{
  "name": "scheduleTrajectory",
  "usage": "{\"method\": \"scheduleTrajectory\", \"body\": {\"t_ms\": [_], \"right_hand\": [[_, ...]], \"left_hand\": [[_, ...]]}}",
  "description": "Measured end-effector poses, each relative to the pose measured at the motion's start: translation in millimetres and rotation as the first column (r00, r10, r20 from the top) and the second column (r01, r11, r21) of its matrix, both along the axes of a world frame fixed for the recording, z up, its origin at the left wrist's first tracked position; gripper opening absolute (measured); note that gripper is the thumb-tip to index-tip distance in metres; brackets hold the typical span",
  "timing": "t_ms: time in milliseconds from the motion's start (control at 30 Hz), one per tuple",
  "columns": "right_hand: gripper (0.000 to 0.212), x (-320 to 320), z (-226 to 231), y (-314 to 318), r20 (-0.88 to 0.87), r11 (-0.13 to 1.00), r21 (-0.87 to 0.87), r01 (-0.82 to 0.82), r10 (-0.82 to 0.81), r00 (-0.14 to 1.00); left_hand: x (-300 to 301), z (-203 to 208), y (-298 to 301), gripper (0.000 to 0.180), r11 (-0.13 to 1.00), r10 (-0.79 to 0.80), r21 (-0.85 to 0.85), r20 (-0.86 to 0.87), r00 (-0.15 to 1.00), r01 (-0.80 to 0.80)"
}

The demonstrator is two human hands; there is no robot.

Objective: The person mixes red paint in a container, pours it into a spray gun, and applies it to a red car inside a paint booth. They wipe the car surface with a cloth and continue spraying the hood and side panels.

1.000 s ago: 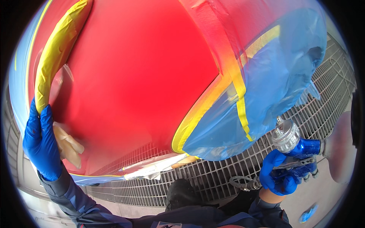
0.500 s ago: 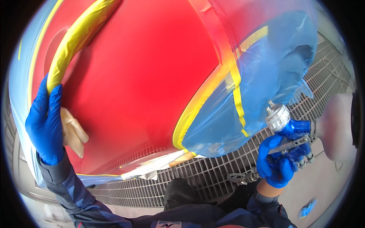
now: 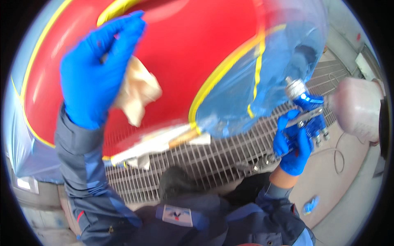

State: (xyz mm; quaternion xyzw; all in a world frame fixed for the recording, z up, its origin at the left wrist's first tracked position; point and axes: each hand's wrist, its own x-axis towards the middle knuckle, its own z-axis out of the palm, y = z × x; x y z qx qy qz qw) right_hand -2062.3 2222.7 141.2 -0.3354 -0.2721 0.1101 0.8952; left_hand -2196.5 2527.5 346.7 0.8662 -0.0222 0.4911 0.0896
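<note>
My left hand (image 3: 92,78), in a blue glove, is raised over a glossy red car body panel (image 3: 201,49). Its fingertips are pinched together, and a cream-coloured cloth (image 3: 141,92) hangs from the palm side. Just beyond the fingers is the end of a yellow-wrapped, handle-like piece (image 3: 117,9). At the right, my gloved right hand (image 3: 293,149) wraps round the grip of a blue spray gun (image 3: 308,102). A large pale pinkish cup (image 3: 355,108) sits on the gun, whose silver nozzle faces toward the panel. The gun stays apart from the panel.
Blue masking film (image 3: 230,98) with yellow tape (image 3: 213,80) covers the area right of the panel. White masking paper (image 3: 158,143) lines the lower edge. Metal floor grating (image 3: 221,160) runs below, a hose (image 3: 340,160) loops nearby, and a crumpled blue item (image 3: 311,205) lies on the floor.
My left hand has left the yellow-wrapped piece and come up and to the right, carrying the cloth. The view has shifted. My right hand keeps its hold on the spray gun.
</note>
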Motion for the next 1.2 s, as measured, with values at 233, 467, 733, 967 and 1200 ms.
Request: {"method": "scheduleTrajectory", "body": {"t_ms": [233,467,733,967,1200], "right_hand": [[0.052,-37.3,-10.7,15.4,-0.02,0.985,-0.119,-0.121,0.12,0.993],[0.031,-122.4,-53.6,52.0,-0.175,0.937,-0.208,-0.279,0.245,0.954],[0.039,-192.9,-48.9,73.0,-0.283,0.865,-0.443,-0.238,0.116,0.952],[0.039,-236.4,-34.0,87.8,-0.276,0.827,-0.502,-0.254,0.125,0.953],[0.046,-253.4,-18.4,94.1,-0.288,0.808,-0.542,-0.229,0.077,0.955]], "left_hand": [[-141.3,-318.4,47.4,0.046,0.007,-0.624,-0.895,-0.352,0.697,-0.446],[-291.2,-398.7,98.5,0.036,-0.362,-0.12,-0.918,0.217,0.969,0.161],[-248.0,-172.4,230.0,0.061,0.738,0.355,-0.675,0.375,0.857,-0.01],[-62.4,-246.0,190.2,0.063,0.857,0.324,0.491,-0.28,0.904,-0.155],[30.2,-329.9,117.5,0.04,0.399,-0.831,-0.915,-0.329,0.449,0.068]]}}
